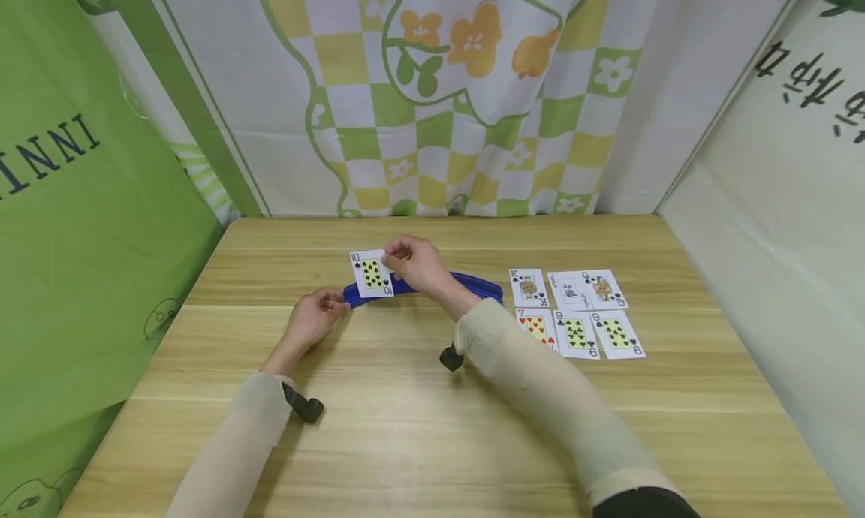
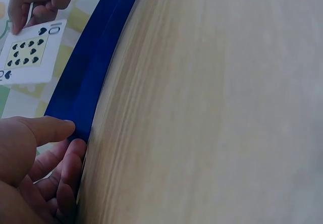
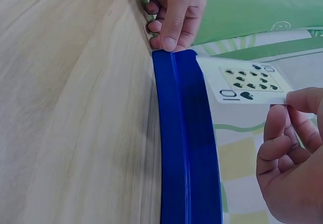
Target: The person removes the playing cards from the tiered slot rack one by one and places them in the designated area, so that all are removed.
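The ten of spades point(image 1: 371, 274) is pinched at its right edge between the thumb and fingers of my right hand point(image 1: 420, 265). It overlaps the left part of a curved blue card holder point(image 1: 478, 284) in the head view. In the right wrist view the card point(image 3: 251, 80) is beside the far end of the holder's groove. My left hand point(image 1: 314, 319) grips the left end of the holder, thumb on the front face point(image 2: 70, 93). The right forearm crosses in front of the holder's middle and hides part of it.
Right of the holder, face-up cards lie in two rows: a king of spades point(image 1: 528, 287), a partly covered card point(image 1: 566, 291) and a queen point(image 1: 604, 289) behind; a seven of hearts point(image 1: 535, 327) and two nines point(image 1: 618, 334) in front. A patterned curtain point(image 1: 459, 150) hangs behind the wooden table point(image 1: 378, 443).
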### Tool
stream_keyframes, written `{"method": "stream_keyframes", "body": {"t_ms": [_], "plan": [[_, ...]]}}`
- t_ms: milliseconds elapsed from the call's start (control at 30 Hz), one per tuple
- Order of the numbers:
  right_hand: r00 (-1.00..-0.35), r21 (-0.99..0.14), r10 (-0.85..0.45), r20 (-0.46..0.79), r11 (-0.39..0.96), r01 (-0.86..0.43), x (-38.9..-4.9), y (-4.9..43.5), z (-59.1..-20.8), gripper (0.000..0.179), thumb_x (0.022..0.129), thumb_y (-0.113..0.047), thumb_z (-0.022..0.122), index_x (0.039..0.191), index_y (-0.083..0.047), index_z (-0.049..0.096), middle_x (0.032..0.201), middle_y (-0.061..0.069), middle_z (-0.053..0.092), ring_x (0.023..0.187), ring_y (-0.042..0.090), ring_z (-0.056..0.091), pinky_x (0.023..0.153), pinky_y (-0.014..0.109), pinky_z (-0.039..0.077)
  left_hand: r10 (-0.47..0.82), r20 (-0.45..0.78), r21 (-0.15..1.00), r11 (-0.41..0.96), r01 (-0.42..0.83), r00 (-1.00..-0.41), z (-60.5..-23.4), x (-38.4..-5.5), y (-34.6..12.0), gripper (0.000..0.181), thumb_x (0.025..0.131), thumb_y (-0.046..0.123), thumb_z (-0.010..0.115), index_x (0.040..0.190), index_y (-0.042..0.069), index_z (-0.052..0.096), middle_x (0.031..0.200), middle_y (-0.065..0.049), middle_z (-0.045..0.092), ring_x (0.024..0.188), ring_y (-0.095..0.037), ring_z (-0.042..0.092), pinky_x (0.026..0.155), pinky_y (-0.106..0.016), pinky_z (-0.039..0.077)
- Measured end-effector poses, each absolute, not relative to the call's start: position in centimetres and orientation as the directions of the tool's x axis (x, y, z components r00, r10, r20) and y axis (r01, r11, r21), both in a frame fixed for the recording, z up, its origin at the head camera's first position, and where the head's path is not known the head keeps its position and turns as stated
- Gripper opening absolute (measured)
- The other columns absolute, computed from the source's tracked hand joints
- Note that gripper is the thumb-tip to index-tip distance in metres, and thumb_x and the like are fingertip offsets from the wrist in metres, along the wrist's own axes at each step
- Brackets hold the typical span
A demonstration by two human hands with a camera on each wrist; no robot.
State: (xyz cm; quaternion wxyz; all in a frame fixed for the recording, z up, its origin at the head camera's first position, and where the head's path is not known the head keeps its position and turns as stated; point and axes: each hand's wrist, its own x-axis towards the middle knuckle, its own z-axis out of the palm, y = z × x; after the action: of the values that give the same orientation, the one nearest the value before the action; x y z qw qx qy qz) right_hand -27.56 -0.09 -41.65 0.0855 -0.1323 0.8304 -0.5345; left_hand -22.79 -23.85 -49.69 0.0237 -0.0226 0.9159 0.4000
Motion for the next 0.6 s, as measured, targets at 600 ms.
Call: {"method": "stream_keyframes", "body": {"t_ms": [600], "plan": [[-0.948, -0.922, -0.315, -0.038, 0.377, -0.088, -25.8, 2.8, -41.2, 0.012, 0.097, -0.020, 0.064, 0.104, -0.010, 0.067, 0.096, 0.007, 0.066, 0.079, 0.024, 0.065, 0.076, 0.044, 0.058, -0.031, -0.055, 0.740, 0.670, -0.062, -0.998, -49.9, -22.8, -23.9, 0.034, 0.093, 0.025, 0.069, 0.119, 0.003, 0.067, 0.103, -0.016, 0.072, 0.094, -0.027, 0.067, 0.074, -0.027, 0.048]]}}
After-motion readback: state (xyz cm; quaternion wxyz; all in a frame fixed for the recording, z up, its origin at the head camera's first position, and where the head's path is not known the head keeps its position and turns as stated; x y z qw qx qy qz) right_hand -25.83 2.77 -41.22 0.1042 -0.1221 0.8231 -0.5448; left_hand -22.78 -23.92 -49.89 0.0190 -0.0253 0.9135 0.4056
